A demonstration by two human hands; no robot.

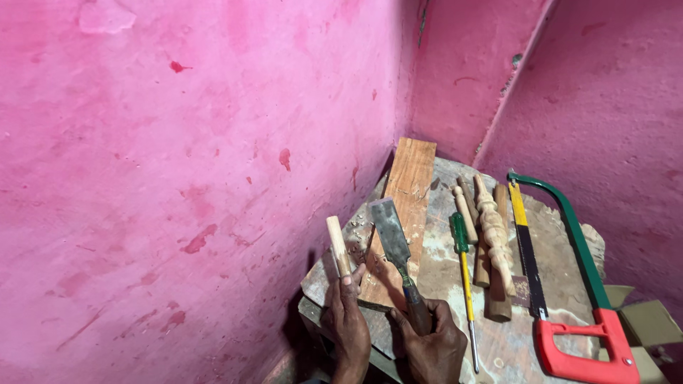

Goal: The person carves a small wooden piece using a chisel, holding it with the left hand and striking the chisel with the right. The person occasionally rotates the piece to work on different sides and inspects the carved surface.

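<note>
Against the pink wall corner: my desk (441,284), a worn slab crowded with tools.
Left hand (347,320): closed around the lower end of a short pale dowel (338,246), held upright so its free end stands above my fingers.
Right hand (430,341): wrapped tight on the dark handle of a chisel (393,238), blade tilted up and away over the plank (398,220), which keeps the edge clear of my left hand.
Plank: lies flat, its far end against the wall.
Beside it: a green-handled screwdriver (462,270), 1 carved spindle (494,235) among other turned pieces, and a hacksaw (569,284) with a red grip, all laid lengthwise.
Hidden: my wrists are cut off below; a cardboard box (651,323) is only partly in view.
</note>
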